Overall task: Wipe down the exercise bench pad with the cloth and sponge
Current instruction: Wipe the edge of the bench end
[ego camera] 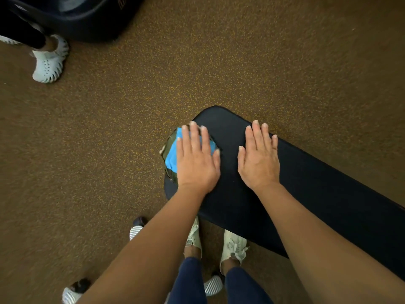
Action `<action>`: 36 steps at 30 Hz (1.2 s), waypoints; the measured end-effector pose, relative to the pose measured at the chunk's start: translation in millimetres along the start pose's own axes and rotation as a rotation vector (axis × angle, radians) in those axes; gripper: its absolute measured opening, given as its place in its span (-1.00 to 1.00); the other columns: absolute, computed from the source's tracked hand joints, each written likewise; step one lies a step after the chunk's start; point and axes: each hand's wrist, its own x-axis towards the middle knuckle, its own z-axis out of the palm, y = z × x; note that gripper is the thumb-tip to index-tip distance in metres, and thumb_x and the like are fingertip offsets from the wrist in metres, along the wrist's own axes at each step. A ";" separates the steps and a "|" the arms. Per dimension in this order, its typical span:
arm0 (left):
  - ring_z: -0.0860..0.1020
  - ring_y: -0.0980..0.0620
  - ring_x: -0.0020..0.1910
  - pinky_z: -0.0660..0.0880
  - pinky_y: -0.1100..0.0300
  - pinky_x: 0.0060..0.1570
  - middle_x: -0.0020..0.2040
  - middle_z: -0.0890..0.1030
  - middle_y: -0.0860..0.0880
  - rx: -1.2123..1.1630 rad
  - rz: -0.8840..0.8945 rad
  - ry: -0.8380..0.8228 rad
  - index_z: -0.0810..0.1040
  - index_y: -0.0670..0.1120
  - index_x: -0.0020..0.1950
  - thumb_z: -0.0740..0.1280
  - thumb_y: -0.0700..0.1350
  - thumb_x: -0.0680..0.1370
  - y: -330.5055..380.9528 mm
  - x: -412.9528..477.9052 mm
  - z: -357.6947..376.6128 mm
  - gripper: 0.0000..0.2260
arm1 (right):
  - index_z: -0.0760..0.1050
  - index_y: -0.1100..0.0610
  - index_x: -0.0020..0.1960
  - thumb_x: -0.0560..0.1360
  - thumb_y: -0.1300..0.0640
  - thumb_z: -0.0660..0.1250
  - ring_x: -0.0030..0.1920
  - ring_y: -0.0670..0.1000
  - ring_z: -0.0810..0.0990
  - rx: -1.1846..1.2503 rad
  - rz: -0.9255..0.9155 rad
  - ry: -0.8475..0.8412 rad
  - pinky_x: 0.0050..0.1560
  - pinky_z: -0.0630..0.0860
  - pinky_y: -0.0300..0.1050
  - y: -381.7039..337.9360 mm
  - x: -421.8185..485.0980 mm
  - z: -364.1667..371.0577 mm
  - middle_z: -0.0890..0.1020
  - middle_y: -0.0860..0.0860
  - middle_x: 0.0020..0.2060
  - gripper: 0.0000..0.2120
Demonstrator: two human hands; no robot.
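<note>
The bench pad (306, 194), dark and long, lies with its long axis running from about 10 o'clock to 4 o'clock. Its rounded end points toward 10 o'clock near the middle of the view, and the far length leaves the picture at the right edge.

The left hand (197, 163) lies flat on a blue cloth (172, 154) at that rounded end, fingers straight and close together, pointing to 12 o'clock. The cloth shows on the hand's 9 o'clock side. An olive-green layer (168, 143) peeks out around the cloth and may be the sponge, though too little shows to be sure.

The right hand (259, 159) rests palm down on the bare pad at 3 o'clock of the left, apart from it, fingers straight and together, holding nothing.

Brown speckled floor (219, 62) lies all around. The person's pale sneakers (233, 246) stand at 6 o'clock beside the pad, and a white clog (49, 62) sits at 10 o'clock
</note>
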 end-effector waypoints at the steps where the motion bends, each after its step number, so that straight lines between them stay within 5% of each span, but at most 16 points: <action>1: -0.09 -0.21 0.54 -0.04 -0.13 0.49 0.57 -0.01 -0.22 0.034 0.129 -0.010 -0.02 -0.17 0.56 -0.09 0.14 0.63 -4.3 -10.6 0.7 -0.41 | 0.08 0.19 0.54 0.62 0.02 0.01 0.55 0.12 -0.05 0.003 0.001 0.001 0.51 -0.12 0.11 -0.2 -0.2 -0.3 0.06 0.12 0.55 -0.47; 3: -0.09 -0.15 0.55 -0.04 -0.12 0.49 0.58 0.01 -0.15 0.050 0.350 -0.034 0.01 -0.12 0.57 -0.06 0.18 0.62 -26.1 -17.9 -0.3 -0.40 | 0.09 0.19 0.54 0.62 0.02 0.01 0.55 0.13 -0.05 0.006 0.003 -0.003 0.51 -0.12 0.12 0.0 0.1 -1.5 0.07 0.13 0.55 -0.47; 5: -0.07 -0.10 0.55 -0.03 -0.15 0.48 0.58 0.02 -0.09 0.040 0.390 -0.037 0.01 -0.06 0.57 -0.04 0.21 0.60 -47.3 -6.5 -0.2 -0.39 | 0.07 0.19 0.54 0.62 0.02 0.01 0.55 0.12 -0.06 0.000 -0.001 -0.012 0.51 -0.13 0.12 0.0 0.5 -1.9 0.05 0.12 0.55 -0.46; 10: -0.02 -0.22 0.54 0.02 -0.18 0.46 0.57 0.02 -0.18 -0.088 -0.136 0.033 0.03 -0.12 0.56 -0.04 0.16 0.60 -2.0 -0.4 0.7 -0.40 | 0.08 0.21 0.53 0.61 0.01 -0.03 0.55 0.13 -0.04 0.011 -0.003 -0.003 0.51 -0.11 0.14 -0.2 0.8 0.1 0.08 0.14 0.54 -0.46; 16: -0.08 -0.11 0.55 0.00 -0.12 0.47 0.58 0.00 -0.08 0.015 0.372 -0.043 0.02 -0.04 0.57 -0.07 0.15 0.63 -25.8 -34.3 5.8 -0.45 | 0.08 0.21 0.54 0.61 0.00 -0.07 0.55 0.13 -0.04 0.020 -0.018 -0.001 0.51 -0.09 0.14 2.0 0.4 0.8 0.07 0.14 0.54 -0.45; 23: -0.08 -0.16 0.55 0.00 -0.13 0.49 0.58 0.01 -0.11 -0.028 0.084 0.018 0.00 -0.10 0.57 -0.09 0.10 0.63 -8.0 2.9 0.2 -0.45 | 0.07 0.21 0.54 0.62 0.02 0.00 0.55 0.13 -0.05 0.014 -0.007 0.001 0.51 -0.13 0.12 0.8 -0.2 0.8 0.06 0.14 0.55 -0.46; 28: -0.03 -0.13 0.55 0.05 -0.16 0.47 0.58 0.04 -0.08 0.045 0.431 -0.007 0.05 -0.07 0.57 -0.03 0.15 0.61 -38.2 -7.6 0.8 -0.42 | 0.05 0.20 0.54 0.62 0.01 -0.01 0.55 0.11 -0.08 0.003 -0.009 -0.014 0.51 -0.15 0.10 1.3 -0.3 -0.1 0.03 0.13 0.55 -0.46; 33: -0.06 -0.17 0.55 0.03 -0.12 0.48 0.57 -0.02 -0.18 -0.126 -0.054 0.028 -0.08 -0.13 0.57 -0.05 0.14 0.61 -23.2 29.1 -4.8 -0.39 | -0.03 0.18 0.56 0.63 0.00 -0.06 0.55 0.10 -0.14 -0.022 -0.005 -0.036 0.50 -0.21 0.07 1.0 0.2 0.4 -0.03 0.11 0.56 -0.45; 36: -0.10 -0.21 0.54 -0.01 -0.13 0.49 0.56 -0.03 -0.23 -0.002 0.062 0.021 -0.06 -0.19 0.56 -0.10 0.13 0.62 -11.3 4.3 -0.7 -0.40 | 0.01 0.19 0.55 0.63 0.01 -0.03 0.55 0.11 -0.11 -0.008 -0.008 -0.016 0.51 -0.18 0.09 0.2 -0.7 0.1 0.01 0.12 0.55 -0.46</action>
